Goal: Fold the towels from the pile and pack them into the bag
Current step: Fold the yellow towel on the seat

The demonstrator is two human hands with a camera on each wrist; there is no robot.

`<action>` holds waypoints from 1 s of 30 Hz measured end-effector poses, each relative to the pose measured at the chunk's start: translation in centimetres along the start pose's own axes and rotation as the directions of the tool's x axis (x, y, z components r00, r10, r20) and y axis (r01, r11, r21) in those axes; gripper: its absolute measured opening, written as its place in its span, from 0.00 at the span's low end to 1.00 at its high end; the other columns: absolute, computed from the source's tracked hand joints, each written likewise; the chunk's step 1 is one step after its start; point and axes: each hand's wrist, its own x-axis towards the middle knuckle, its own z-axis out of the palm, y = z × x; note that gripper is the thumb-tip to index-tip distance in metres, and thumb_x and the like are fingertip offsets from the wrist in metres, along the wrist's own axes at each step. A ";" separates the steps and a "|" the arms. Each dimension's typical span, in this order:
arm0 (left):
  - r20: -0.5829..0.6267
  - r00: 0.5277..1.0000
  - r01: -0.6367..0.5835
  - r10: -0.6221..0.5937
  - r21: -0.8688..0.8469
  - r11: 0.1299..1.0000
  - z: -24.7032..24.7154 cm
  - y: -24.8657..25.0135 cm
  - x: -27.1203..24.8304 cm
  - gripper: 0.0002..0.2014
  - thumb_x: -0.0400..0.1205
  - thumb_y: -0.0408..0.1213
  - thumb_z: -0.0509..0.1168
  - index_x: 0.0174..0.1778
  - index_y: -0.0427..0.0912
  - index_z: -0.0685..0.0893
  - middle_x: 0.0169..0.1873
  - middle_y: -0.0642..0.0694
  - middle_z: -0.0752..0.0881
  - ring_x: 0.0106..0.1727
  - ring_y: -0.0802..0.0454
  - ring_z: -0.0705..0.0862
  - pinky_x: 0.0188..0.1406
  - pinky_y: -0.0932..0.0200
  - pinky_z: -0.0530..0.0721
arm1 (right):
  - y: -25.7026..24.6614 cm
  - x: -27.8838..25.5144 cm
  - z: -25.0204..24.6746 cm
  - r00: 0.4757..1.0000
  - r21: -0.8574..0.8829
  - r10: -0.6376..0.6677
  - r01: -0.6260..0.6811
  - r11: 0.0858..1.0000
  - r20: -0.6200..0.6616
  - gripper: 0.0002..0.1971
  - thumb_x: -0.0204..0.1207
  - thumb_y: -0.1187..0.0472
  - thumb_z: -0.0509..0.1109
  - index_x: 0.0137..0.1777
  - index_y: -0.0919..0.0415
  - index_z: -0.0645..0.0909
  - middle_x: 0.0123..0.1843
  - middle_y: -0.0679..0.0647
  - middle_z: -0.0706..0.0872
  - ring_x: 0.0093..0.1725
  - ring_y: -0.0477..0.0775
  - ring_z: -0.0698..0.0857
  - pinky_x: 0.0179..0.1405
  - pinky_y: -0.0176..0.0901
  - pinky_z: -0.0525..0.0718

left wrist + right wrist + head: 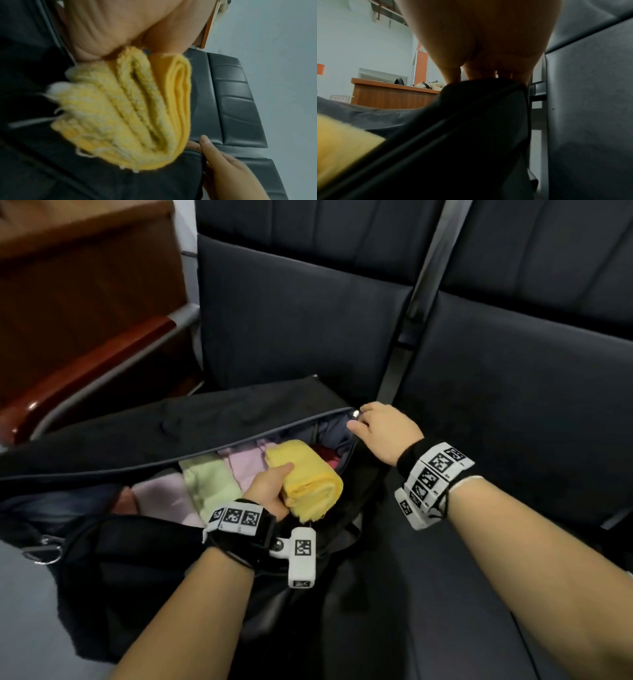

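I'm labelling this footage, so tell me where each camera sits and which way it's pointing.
Head: worn on the head, looks down at the black bag on dark seats; both forearms show.
Left wrist: looks along the left hand at its grip on the yellow towel.
Right wrist: looks along the right hand holding the bag's edge.
Shared: all three show the yellow towel and bag.

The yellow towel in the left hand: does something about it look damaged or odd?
Yes. The yellow towel that the left hand grips over the bag has a frayed edge: loose pale threads stick out of its layered end, seen in the left wrist view.
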 end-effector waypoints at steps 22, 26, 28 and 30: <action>-0.060 0.979 -0.195 0.195 0.013 0.981 2.9 1.8 2.4 0.15 0.88 0.27 0.61 0.70 0.25 0.77 0.55 0.30 0.88 0.51 0.36 0.90 0.44 0.42 0.90 | -0.1 2.0 -5.4 0.896 0.339 0.075 0.088 0.937 -0.439 0.10 0.80 0.54 0.70 0.56 0.55 0.90 0.52 0.52 0.88 0.58 0.58 0.85 0.62 0.56 0.81; 0.144 0.974 -0.189 0.176 0.086 0.978 5.7 2.7 3.2 0.14 0.90 0.27 0.53 0.65 0.26 0.79 0.55 0.31 0.88 0.53 0.39 0.88 0.46 0.50 0.89 | -0.6 1.6 -5.5 0.877 0.350 0.038 0.151 0.925 -0.479 0.10 0.80 0.55 0.70 0.55 0.55 0.90 0.49 0.50 0.86 0.57 0.58 0.84 0.60 0.58 0.81; 0.180 0.966 -0.211 0.185 0.140 0.967 6.9 3.4 3.6 0.11 0.91 0.30 0.52 0.49 0.34 0.79 0.38 0.42 0.87 0.39 0.51 0.86 0.38 0.60 0.86 | -0.5 1.5 -5.6 0.872 0.351 0.034 0.161 0.922 -0.488 0.10 0.80 0.55 0.70 0.55 0.55 0.90 0.47 0.48 0.83 0.56 0.58 0.84 0.59 0.58 0.81; 0.043 0.967 -0.253 0.250 0.223 0.941 7.0 3.6 5.0 0.11 0.89 0.28 0.57 0.43 0.45 0.76 0.39 0.48 0.82 0.38 0.55 0.82 0.39 0.61 0.84 | -0.3 1.4 -5.6 0.876 0.353 0.028 0.165 0.921 -0.482 0.10 0.80 0.55 0.70 0.55 0.55 0.90 0.46 0.46 0.82 0.55 0.57 0.84 0.58 0.58 0.81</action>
